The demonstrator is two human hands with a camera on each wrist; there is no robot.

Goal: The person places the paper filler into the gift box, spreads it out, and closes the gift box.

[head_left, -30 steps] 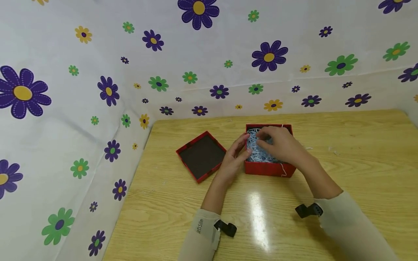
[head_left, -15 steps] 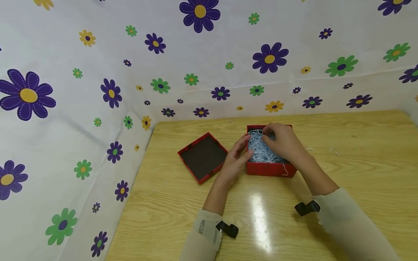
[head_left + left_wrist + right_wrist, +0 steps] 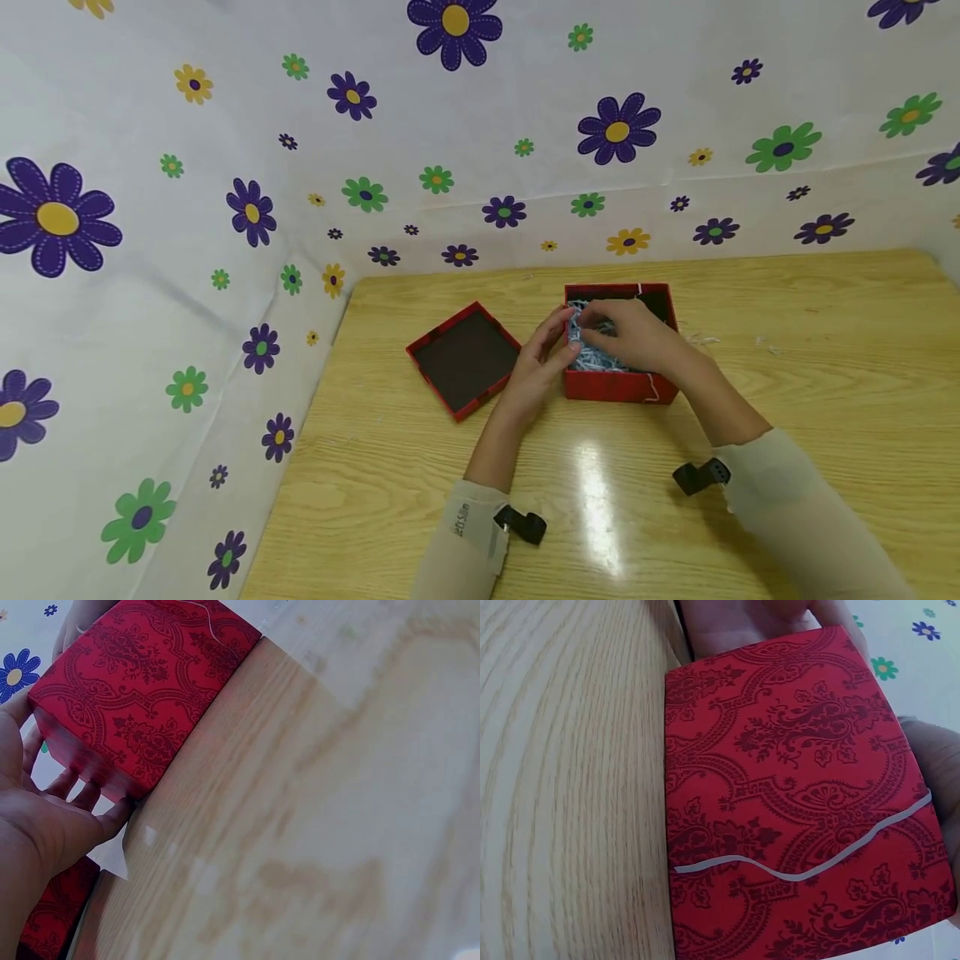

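You have a glossy, yellowish wood-grain table (image 3: 360, 508) in front of you, a bright streak shining on it. A red, dark-patterned rectangular box (image 3: 609, 386) stands open on it; left of that, apart, your shallow red square lid (image 3: 465, 360) lies dark inside up. Thin whitish shreds (image 3: 703, 339) lie to the box's right.

Small recording corner by the look of it; whether within a home, office or lab, I can't tell. White sheeting (image 3: 457, 108) printed with purple, green and yellow flowers (image 3: 617, 131) hangs ahead and to my left. Wood-grain worktop (image 3: 360, 483) before me; two black wrist cameras (image 3: 522, 525) on me.
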